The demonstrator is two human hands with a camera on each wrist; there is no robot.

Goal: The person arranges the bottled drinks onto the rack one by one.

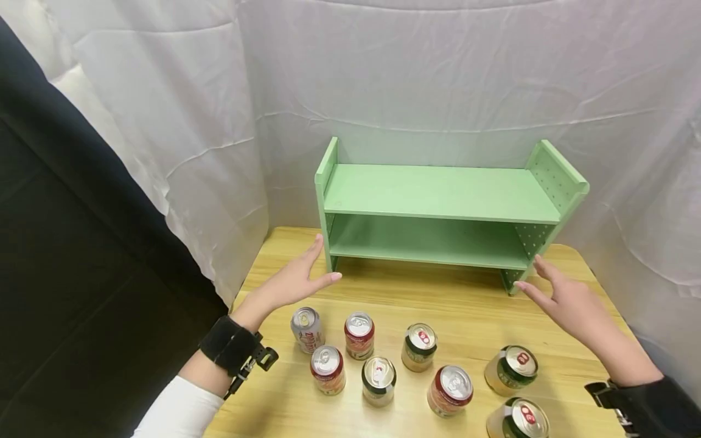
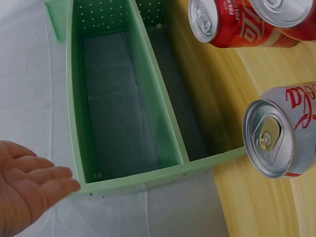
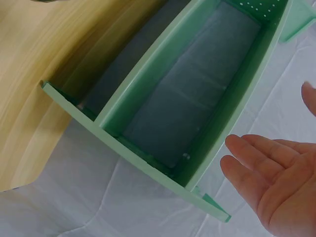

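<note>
A green shelf (image 1: pixel 440 210) stands on the wooden table (image 1: pixel 471 304), up against the white cloth (image 1: pixel 438 79). The left hand (image 1: pixel 296 280) is beside the shelf's left end, fingers straight, holding nothing. The right hand (image 1: pixel 564 298) is beside the shelf's right end, also flat and holding nothing. Neither hand plainly touches the shelf. Both boards of the shelf are bare. In front of the shelf, nearer the person, stand eight drink cans. A silver can (image 1: pixel 306 328) is closest to the left hand. A green and gold can (image 1: pixel 512 369) is nearest the right hand.
</note>
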